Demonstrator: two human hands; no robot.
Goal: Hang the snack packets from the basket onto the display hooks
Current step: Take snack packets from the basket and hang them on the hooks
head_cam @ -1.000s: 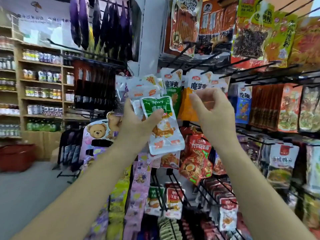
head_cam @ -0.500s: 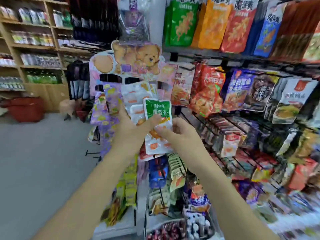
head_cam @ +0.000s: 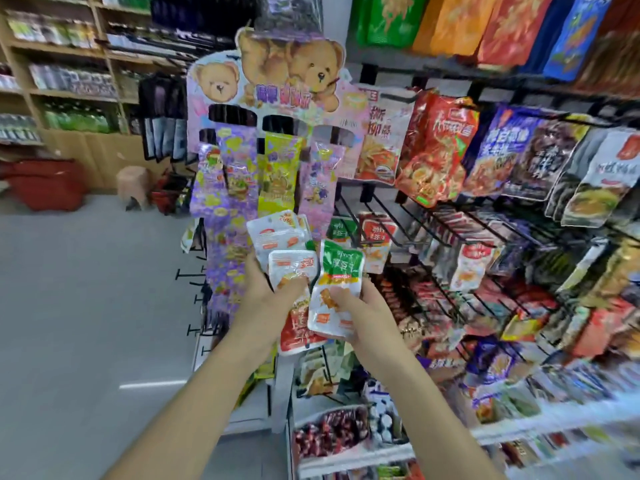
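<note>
- Left hand (head_cam: 263,299) grips a fanned stack of glossy white foil packets (head_cam: 280,237), thumb curled across them;
- Right hand (head_cam: 360,313) pinches a crinkled green-topped packet (head_cam: 337,289) just beside that stack;
- Black wire display hooks (head_cam: 426,220) jut from the rack behind.

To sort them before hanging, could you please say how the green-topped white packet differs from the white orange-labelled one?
The green-topped white packet has a green header; the orange-labelled white packet is white on top. The right hand holds the green-topped one alone; the left hand grips the orange-labelled one among others. Both are glossy.
</note>
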